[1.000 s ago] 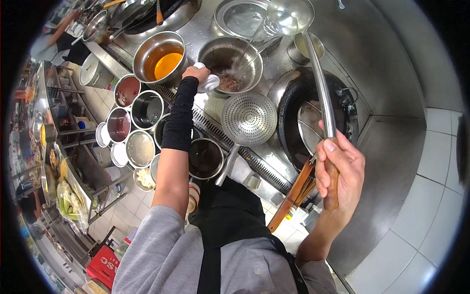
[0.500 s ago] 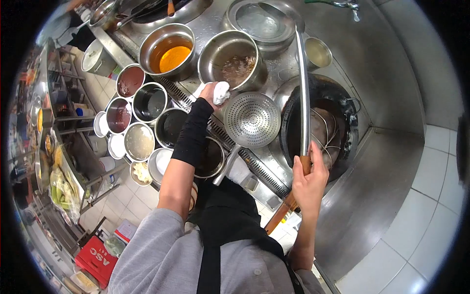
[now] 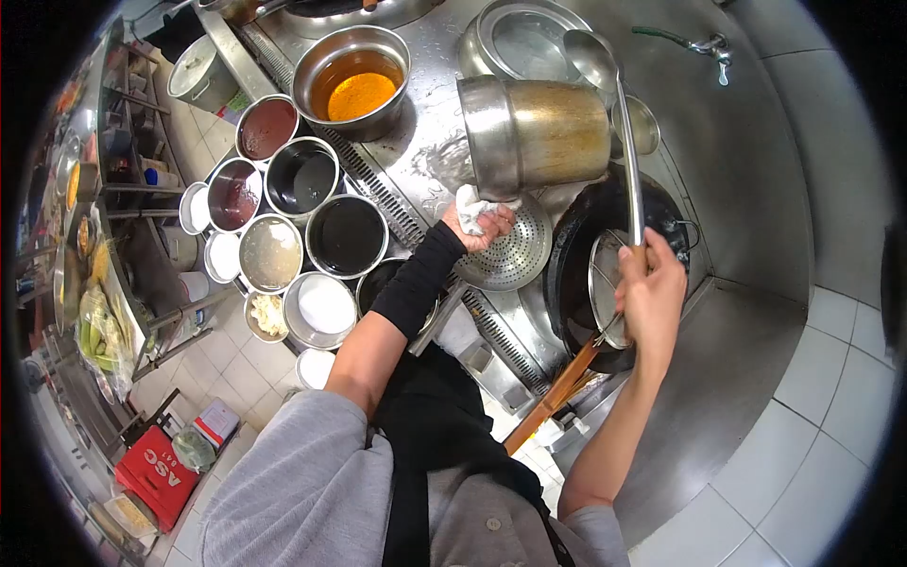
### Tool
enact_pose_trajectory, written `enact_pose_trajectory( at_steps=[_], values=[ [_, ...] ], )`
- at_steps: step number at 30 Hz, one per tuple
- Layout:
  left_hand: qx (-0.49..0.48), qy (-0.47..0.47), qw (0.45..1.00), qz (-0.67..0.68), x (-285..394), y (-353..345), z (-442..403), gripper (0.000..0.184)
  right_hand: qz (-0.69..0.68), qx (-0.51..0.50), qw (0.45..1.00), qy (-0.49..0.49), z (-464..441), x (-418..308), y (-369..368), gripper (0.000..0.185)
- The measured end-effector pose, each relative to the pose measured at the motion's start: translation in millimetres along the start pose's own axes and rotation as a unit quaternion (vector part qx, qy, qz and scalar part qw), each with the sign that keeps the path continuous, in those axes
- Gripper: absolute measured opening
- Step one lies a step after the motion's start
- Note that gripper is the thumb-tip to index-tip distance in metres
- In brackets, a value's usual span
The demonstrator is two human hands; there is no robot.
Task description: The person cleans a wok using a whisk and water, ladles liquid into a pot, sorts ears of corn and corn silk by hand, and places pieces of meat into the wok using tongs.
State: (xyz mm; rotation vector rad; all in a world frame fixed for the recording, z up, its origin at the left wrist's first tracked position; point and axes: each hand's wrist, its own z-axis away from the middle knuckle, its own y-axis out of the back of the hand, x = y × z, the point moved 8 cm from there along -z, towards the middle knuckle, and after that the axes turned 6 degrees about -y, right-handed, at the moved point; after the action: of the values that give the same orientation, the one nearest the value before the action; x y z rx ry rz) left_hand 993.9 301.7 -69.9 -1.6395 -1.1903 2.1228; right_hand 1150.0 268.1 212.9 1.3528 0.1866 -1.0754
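Note:
My left hand [image 3: 484, 227] is closed on a folded white cloth [image 3: 469, 210] and grips, through it, the lower edge of a steel pot [image 3: 557, 132]. The pot is tipped onto its side, its outer wall stained brown; its inside is hidden. A perforated steel strainer [image 3: 515, 250] lies just below that hand. My right hand [image 3: 652, 293] is wrapped round the wooden grip of a long ladle [image 3: 633, 170], whose bowl points away beside the pot. Beneath the right hand sits a blackened wok [image 3: 572, 274] holding a round wire-framed strainer [image 3: 605, 283] with a wooden handle [image 3: 557, 392].
A pot of orange oil [image 3: 364, 94] stands at the back left. Several steel containers of sauces and powders, including a dark sauce [image 3: 347, 236], line the left. A lidded pot [image 3: 534, 38] and small metal cup [image 3: 638, 128] are behind. A tap [image 3: 715, 47] projects from the wall.
The pot, upright with liquid inside before, has been lifted and tipped sideways toward the right by my left hand. My right hand and the ladle have moved slightly right.

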Motion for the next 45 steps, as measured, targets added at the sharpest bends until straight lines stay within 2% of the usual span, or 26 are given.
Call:
enact_pose_trajectory(
  at_steps=[6, 9, 12, 15, 16, 19, 21, 24, 25, 26, 29, 31, 33, 34, 35, 37, 39, 41, 45],
  values=[
    [-0.039, 0.044, 0.998, -0.012, -12, -7, -4, 0.048, 0.054, -0.023, 0.998, 0.025, -67, -12, 1, 0.041],
    [-0.068, 0.052, 0.996, -0.012, -15, -13, -3, 0.04, 0.05, -0.044, 0.998, 0.016, -105, -15, -5, 0.04],
    [-0.066, 0.084, 0.994, -0.033, -24, -23, 4, 0.048, 0.047, -0.081, 0.995, 0.02, -143, -18, -22, 0.034],
    [-0.074, 0.077, 0.993, -0.048, -32, -36, 15, 0.049, 0.09, -0.112, 0.99, 0.0, -170, -19, -44, 0.024],
    [-0.082, 0.083, 0.992, -0.053, -29, -36, 16, 0.048, 0.029, -0.134, 0.991, -0.005, -177, -18, -55, 0.013],
    [-0.051, 0.065, 0.995, -0.053, -24, -37, 35, 0.049, -0.081, -0.201, 0.974, -0.058, -188, -22, -81, 0.011],
    [-0.014, 0.062, 0.995, -0.074, -21, -43, 55, 0.05, -0.287, -0.235, 0.913, -0.169, -198, -13, -106, 0.012],
    [0.093, -0.039, 0.988, -0.116, -5, -45, 89, 0.033, -0.519, -0.302, 0.75, -0.275, -197, -10, -118, 0.02],
    [0.144, -0.093, 0.974, -0.146, 6, -42, 102, 0.031, -0.578, -0.329, 0.683, -0.302, -191, -13, -122, 0.023],
    [0.193, -0.147, 0.954, -0.177, 19, -41, 114, 0.028, -0.612, -0.325, 0.661, -0.287, -188, -11, -117, 0.028],
    [0.242, -0.228, 0.885, -0.326, 77, -31, 129, 0.025, -0.675, -0.351, 0.588, -0.273, -160, -11, -109, 0.031],
    [0.249, -0.26, 0.794, -0.49, 71, -59, 127, 0.028, -0.69, -0.36, 0.572, -0.259, -132, -16, -92, 0.033],
    [0.316, -0.266, 0.722, -0.555, 87, -57, 119, 0.03, -0.703, -0.384, 0.551, -0.234, -97, -27, -73, 0.033],
    [0.293, -0.268, 0.704, -0.588, 97, -61, 111, 0.031, -0.699, -0.381, 0.558, -0.233, -81, -30, -64, 0.032],
    [0.341, -0.292, 0.664, -0.598, 88, -76, 110, 0.025, -0.695, -0.376, 0.566, -0.233, -65, -34, -55, 0.032],
    [0.321, -0.282, 0.654, -0.624, 105, -80, 94, 0.025, -0.686, -0.376, 0.582, -0.221, -41, -39, -38, 0.031],
    [0.367, -0.3, 0.621, -0.624, 113, -91, 84, 0.024, -0.674, -0.387, 0.595, -0.204, -21, -43, -24, 0.031],
    [0.418, -0.308, 0.573, -0.634, 113, -105, 77, 0.023, -0.667, -0.356, 0.624, -0.2, -4, -44, -13, 0.03],
    [0.414, -0.257, 0.588, -0.645, 120, -105, 59, 0.022, -0.652, -0.317, 0.67, -0.16, 16, -40, 1, 0.029]
  ],
)
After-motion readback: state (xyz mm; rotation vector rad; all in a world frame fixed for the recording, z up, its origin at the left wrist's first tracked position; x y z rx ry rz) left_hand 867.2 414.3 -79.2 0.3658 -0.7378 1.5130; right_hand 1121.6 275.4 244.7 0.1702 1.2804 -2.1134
